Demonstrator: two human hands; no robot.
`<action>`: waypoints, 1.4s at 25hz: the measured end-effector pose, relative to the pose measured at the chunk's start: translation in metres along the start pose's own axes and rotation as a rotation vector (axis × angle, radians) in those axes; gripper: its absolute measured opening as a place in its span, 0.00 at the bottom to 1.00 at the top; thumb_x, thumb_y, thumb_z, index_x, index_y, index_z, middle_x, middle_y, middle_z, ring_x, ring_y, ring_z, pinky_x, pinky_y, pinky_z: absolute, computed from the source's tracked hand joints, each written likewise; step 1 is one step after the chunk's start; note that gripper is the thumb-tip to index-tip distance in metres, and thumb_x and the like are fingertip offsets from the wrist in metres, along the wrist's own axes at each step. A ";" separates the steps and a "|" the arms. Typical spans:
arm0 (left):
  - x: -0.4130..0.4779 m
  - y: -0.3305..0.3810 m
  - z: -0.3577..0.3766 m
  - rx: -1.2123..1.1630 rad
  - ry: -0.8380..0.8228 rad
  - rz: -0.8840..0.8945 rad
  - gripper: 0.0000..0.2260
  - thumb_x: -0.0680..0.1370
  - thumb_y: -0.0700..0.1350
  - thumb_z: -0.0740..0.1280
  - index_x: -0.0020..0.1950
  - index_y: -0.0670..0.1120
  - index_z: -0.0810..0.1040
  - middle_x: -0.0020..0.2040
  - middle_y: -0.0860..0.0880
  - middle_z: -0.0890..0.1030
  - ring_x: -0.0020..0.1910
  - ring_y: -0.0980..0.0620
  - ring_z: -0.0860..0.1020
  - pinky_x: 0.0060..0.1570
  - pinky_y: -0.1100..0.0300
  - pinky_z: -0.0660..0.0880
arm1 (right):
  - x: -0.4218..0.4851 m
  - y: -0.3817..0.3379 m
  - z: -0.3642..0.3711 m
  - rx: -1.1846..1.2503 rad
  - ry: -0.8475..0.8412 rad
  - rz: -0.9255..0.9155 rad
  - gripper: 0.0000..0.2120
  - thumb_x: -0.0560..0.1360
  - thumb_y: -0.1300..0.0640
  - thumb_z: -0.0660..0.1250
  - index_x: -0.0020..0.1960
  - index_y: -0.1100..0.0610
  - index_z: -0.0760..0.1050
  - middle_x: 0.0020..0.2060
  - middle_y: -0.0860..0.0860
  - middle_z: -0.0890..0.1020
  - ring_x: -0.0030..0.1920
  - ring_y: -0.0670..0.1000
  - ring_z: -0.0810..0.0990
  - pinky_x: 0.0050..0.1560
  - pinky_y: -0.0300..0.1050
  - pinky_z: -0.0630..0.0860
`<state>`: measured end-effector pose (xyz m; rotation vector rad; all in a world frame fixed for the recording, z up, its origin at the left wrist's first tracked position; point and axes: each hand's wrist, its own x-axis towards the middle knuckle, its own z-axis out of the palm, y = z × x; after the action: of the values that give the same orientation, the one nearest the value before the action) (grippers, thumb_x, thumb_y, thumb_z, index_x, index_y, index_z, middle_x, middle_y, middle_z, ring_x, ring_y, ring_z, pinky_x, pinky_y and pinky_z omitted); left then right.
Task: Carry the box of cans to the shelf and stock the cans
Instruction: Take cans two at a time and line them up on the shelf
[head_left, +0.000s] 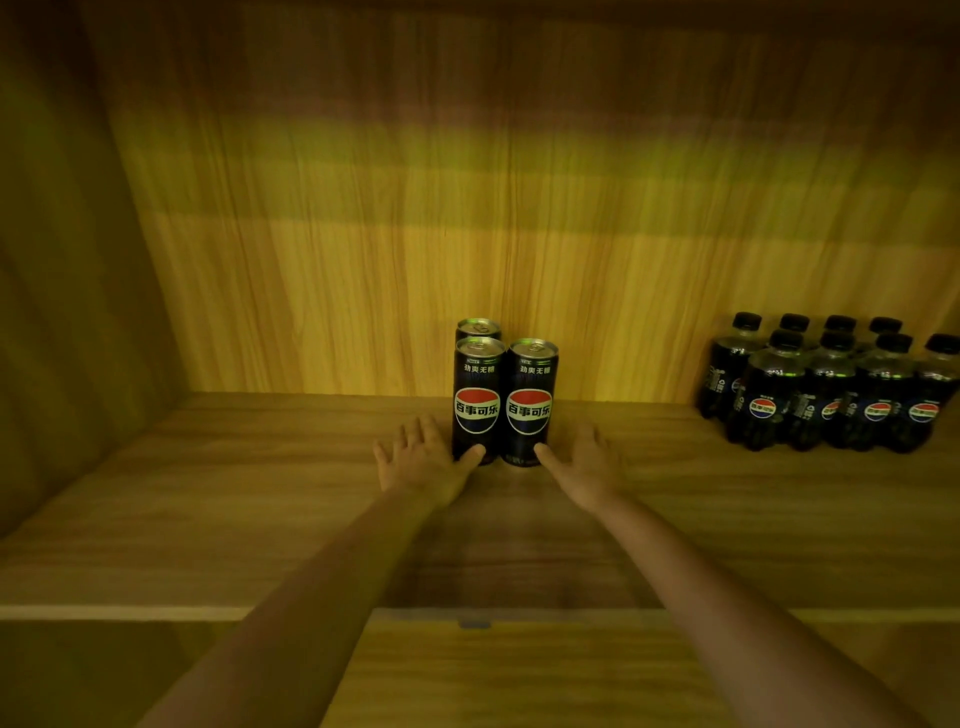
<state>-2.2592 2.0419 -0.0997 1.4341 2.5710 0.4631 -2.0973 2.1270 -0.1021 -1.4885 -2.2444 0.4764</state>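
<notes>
Three tall black cola cans stand upright together on the wooden shelf (208, 493), near its back wall. Two are in front: the left front can (478, 400) and the right front can (530, 402). A third can (478, 328) stands behind the left one, mostly hidden. My left hand (421, 457) lies flat on the shelf, its thumb touching the base of the left front can. On the other side my right hand (584, 462) mirrors it, thumb at the base of the right front can. Both hands have their fingers spread and grip nothing. The box is not in view.
A shrink-wrapped pack of several small black cola bottles (831, 389) stands on the shelf at the right, against the back wall. A wooden side wall (67, 312) closes the shelf on the left. The shelf's front edge (130, 613) runs below my forearms.
</notes>
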 end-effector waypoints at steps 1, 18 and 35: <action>-0.009 0.000 -0.007 0.004 0.035 0.016 0.38 0.75 0.66 0.50 0.76 0.44 0.44 0.78 0.43 0.47 0.77 0.44 0.45 0.73 0.42 0.43 | -0.009 -0.002 -0.009 -0.006 0.059 -0.040 0.34 0.75 0.44 0.59 0.73 0.61 0.52 0.73 0.59 0.60 0.73 0.59 0.58 0.72 0.55 0.57; -0.245 -0.007 -0.088 0.295 0.024 0.228 0.36 0.76 0.62 0.55 0.76 0.44 0.46 0.78 0.44 0.51 0.76 0.45 0.51 0.75 0.47 0.49 | -0.222 -0.054 -0.111 -0.308 -0.133 -0.357 0.38 0.73 0.41 0.61 0.74 0.59 0.51 0.74 0.58 0.58 0.73 0.57 0.58 0.73 0.54 0.54; -0.406 -0.142 0.133 0.249 0.009 0.285 0.36 0.75 0.62 0.57 0.75 0.43 0.50 0.76 0.42 0.57 0.75 0.44 0.55 0.74 0.49 0.50 | -0.426 0.066 0.107 -0.333 -0.310 -0.239 0.36 0.76 0.41 0.56 0.74 0.59 0.46 0.75 0.56 0.52 0.75 0.55 0.50 0.75 0.53 0.46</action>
<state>-2.1206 1.6524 -0.2768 1.8992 2.5100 0.1868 -1.9502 1.7511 -0.2868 -1.3392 -2.8177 0.2841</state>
